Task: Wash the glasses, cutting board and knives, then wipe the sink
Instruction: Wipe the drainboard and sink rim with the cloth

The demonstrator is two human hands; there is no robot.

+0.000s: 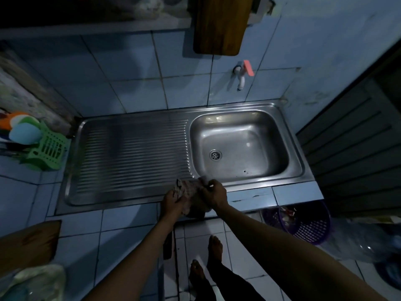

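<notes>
We hold a crumpled cloth [188, 188] at the near rim of the sink [256, 180], our left hand [173, 202] and right hand [213, 195] both gripping it, fingers curled around its folds. A cutting board [221, 25] hangs on the far wall.

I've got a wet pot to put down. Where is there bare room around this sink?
The ribbed drainboard, between green rack and basin, is bare; so is the basin. The front edge is crowded: both hands hold a cloth.
</notes>
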